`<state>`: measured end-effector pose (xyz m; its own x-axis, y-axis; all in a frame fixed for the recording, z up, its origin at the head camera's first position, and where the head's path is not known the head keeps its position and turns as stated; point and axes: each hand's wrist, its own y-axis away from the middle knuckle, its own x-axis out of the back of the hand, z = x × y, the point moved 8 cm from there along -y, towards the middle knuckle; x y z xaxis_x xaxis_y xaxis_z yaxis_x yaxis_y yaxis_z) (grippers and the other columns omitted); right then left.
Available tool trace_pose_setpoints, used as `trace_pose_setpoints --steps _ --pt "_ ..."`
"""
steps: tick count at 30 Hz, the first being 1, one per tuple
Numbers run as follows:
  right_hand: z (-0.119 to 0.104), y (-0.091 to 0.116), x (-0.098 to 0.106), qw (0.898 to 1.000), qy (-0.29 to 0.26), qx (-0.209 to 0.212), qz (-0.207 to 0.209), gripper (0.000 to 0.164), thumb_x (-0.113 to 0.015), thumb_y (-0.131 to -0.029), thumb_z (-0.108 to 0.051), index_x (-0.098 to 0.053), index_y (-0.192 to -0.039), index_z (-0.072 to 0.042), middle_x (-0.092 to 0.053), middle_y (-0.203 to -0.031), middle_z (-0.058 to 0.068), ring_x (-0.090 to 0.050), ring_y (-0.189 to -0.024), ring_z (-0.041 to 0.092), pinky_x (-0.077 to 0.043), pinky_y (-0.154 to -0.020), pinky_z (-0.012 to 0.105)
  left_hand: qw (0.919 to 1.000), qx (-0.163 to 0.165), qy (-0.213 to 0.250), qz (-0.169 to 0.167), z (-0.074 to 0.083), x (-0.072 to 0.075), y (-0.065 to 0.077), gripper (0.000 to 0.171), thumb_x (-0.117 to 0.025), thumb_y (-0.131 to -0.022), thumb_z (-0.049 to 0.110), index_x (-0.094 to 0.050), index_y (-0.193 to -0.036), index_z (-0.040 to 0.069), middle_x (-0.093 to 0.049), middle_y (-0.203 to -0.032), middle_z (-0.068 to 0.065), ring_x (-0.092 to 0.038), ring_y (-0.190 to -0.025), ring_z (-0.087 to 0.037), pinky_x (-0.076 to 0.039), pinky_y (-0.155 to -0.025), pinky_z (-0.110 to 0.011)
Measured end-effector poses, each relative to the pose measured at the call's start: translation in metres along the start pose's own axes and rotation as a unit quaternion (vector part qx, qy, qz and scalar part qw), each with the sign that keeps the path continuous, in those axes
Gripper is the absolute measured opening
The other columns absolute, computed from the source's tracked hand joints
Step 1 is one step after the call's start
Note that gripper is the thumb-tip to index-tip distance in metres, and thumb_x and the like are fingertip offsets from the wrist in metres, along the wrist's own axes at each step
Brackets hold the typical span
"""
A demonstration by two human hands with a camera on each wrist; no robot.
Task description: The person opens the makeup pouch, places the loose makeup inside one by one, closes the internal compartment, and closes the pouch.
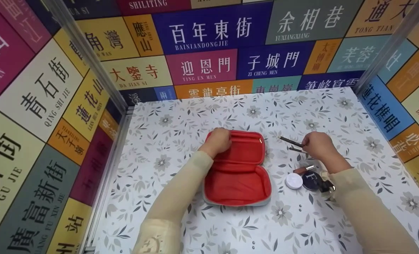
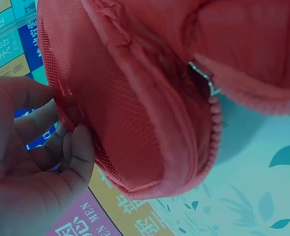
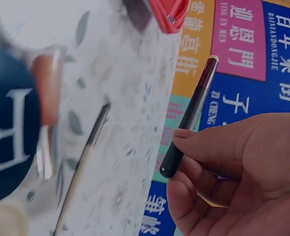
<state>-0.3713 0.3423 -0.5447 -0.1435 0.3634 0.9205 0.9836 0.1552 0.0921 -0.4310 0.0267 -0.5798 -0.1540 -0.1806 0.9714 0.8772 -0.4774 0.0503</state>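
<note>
A red-lined zip pouch (image 1: pixel 237 183) lies unfolded on the table, a mesh pocket (image 2: pixel 120 113) inside its upper half. My left hand (image 1: pixel 219 141) pinches the mesh pocket's edge between thumb and fingers, pulling it away from the lining. Right of the pouch, my right hand (image 1: pixel 319 145) holds a slim black cosmetic pen (image 3: pixel 191 115) with a shiny band and pale tip. The pen is raised above the table, its pale tip pointing toward the pouch. Below it lies a thin makeup brush (image 3: pixel 83 162) with a dark tip and light handle.
Near my right forearm sit a white round jar (image 1: pixel 294 181), a dark round compact (image 1: pixel 311 180) marked F, a brownish gloss tube (image 1: pixel 303 170) and a black item with gold trim (image 1: pixel 326 186). Sign-printed walls (image 1: pixel 209 31) enclose the floral tabletop (image 1: pixel 167 123) at the back and sides.
</note>
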Motion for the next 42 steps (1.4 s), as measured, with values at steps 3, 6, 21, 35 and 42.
trace_pose_setpoints --steps 3,6,21,35,42 --pt "-0.010 -0.004 -0.001 1.000 0.000 0.004 0.000 0.010 -0.069 -0.088 -0.005 -0.073 -0.090 0.003 -0.074 -0.087 0.022 -0.068 -0.085 0.043 -0.053 -0.083 0.059 0.9997 -0.011 -0.008 0.018 0.001 0.003 0.001 0.018 -0.062 -0.098 0.010 -0.073 -0.084 0.005 -0.077 -0.088 -0.015 -0.073 -0.093 -0.035 -0.058 -0.089 -0.047" --pt "-0.019 -0.008 -0.002 1.000 -0.006 0.003 0.006 0.008 -0.068 -0.088 -0.005 -0.073 -0.089 0.002 -0.074 -0.085 0.020 -0.067 -0.083 0.041 -0.052 -0.082 0.058 0.9993 -0.014 -0.008 0.033 0.001 0.004 0.002 0.017 -0.062 -0.097 0.008 -0.076 -0.086 0.006 -0.077 -0.089 -0.015 -0.073 -0.094 -0.037 -0.058 -0.090 -0.047" --pt "-0.057 -0.026 -0.008 0.999 -0.007 0.027 0.035 0.005 -0.068 -0.089 -0.003 -0.071 -0.087 0.000 -0.071 -0.076 0.015 -0.066 -0.079 0.038 -0.051 -0.077 0.053 0.9949 -0.037 0.001 0.094 0.006 0.014 0.012 0.017 -0.064 -0.097 0.006 -0.078 -0.088 0.008 -0.078 -0.087 -0.012 -0.073 -0.090 -0.036 -0.058 -0.087 -0.048" --pt "-0.088 -0.035 -0.020 0.997 -0.003 0.057 0.047 0.005 -0.070 -0.088 0.000 -0.073 -0.084 -0.001 -0.071 -0.080 0.017 -0.068 -0.085 0.041 -0.052 -0.080 0.056 0.9931 -0.031 -0.027 0.110 0.018 0.021 0.018 0.013 -0.062 -0.096 0.008 -0.072 -0.089 0.005 -0.075 -0.085 -0.014 -0.073 -0.091 -0.036 -0.058 -0.088 -0.045" --pt "-0.097 -0.036 -0.020 0.995 0.004 0.080 0.065 0.006 -0.070 -0.086 0.003 -0.074 -0.083 0.001 -0.072 -0.079 0.019 -0.068 -0.085 0.043 -0.053 -0.080 0.057 0.9921 -0.039 -0.025 0.117 0.020 0.024 0.020 0.011 -0.063 -0.095 0.009 -0.072 -0.089 0.006 -0.075 -0.083 -0.012 -0.073 -0.088 -0.034 -0.057 -0.088 -0.044"
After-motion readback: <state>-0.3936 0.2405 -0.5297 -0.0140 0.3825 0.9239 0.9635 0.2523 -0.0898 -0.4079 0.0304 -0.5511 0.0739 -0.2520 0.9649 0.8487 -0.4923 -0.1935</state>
